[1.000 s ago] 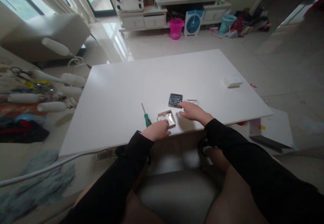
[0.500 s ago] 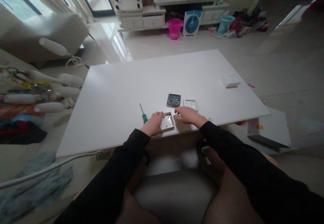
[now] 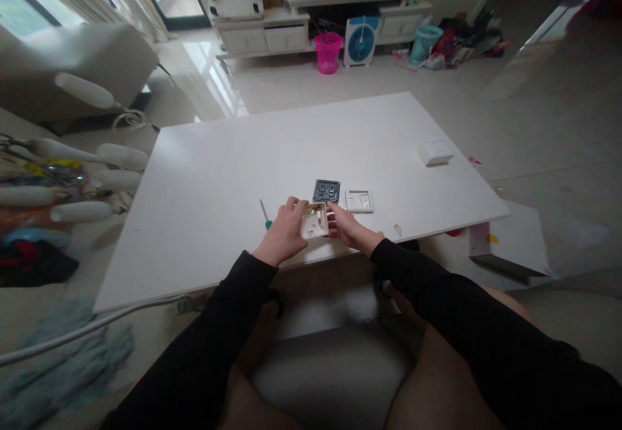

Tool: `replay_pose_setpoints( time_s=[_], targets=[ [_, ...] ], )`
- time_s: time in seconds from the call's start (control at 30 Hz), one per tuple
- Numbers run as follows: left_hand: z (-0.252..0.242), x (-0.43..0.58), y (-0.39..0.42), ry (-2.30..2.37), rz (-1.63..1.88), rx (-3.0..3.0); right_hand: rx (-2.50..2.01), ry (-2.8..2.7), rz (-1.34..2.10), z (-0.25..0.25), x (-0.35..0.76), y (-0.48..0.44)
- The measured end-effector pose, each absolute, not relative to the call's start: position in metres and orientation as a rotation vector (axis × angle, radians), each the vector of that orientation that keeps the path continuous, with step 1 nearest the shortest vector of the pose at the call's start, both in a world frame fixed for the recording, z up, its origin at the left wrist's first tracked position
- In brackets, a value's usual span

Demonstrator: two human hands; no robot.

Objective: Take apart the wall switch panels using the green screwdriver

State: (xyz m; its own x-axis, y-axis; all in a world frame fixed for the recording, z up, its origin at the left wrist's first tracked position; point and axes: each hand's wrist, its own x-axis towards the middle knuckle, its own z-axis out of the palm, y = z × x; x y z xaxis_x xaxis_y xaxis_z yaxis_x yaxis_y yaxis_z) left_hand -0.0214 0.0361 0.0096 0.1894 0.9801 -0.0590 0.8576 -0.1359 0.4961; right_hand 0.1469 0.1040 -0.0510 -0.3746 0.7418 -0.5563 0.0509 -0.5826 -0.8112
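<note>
Both my hands hold a small cream-coloured square box (image 3: 313, 220), tilted up off the white table (image 3: 233, 171). My left hand (image 3: 284, 230) grips its left side, fingers curled around the edge. My right hand (image 3: 344, 225) grips its right side. Just beyond the box lies a dark grey socket insert (image 3: 326, 191), and beside that a white cover plate (image 3: 359, 201). A green-handled screwdriver (image 3: 265, 215) lies left of my left hand.
A white switch unit (image 3: 435, 151) sits at the table's far right. Small bits (image 3: 397, 228) lie near the front edge. A rack of white pegs (image 3: 78, 177) stands to the left, and a cable (image 3: 97, 323) runs under the table's front left.
My left hand moved from the table edge onto the box. Both hands closed on it and lifted it, tilted, off the table. The white cover plate is uncovered.
</note>
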Motion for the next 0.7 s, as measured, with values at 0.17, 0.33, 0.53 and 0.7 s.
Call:
replay_pose_setpoints(
  time_s=[0.17,0.33,0.53,0.7],
  targets=[
    [0.009,-0.021,0.035,1.606,0.551,2.044,-1.282,-0.584,2.198,-0.048,0.134,0.096],
    [0.006,-0.021,0.034,1.527,0.596,2.064,-1.183,-0.384,2.212,-0.048,0.123,0.096],
    [0.01,-0.019,0.031,1.458,0.647,2.134,-1.049,-0.274,2.187,-0.053,0.12,0.096],
    [0.012,-0.017,0.031,1.483,0.667,2.155,-0.999,-0.34,2.175,-0.062,0.121,0.099]
  ],
)
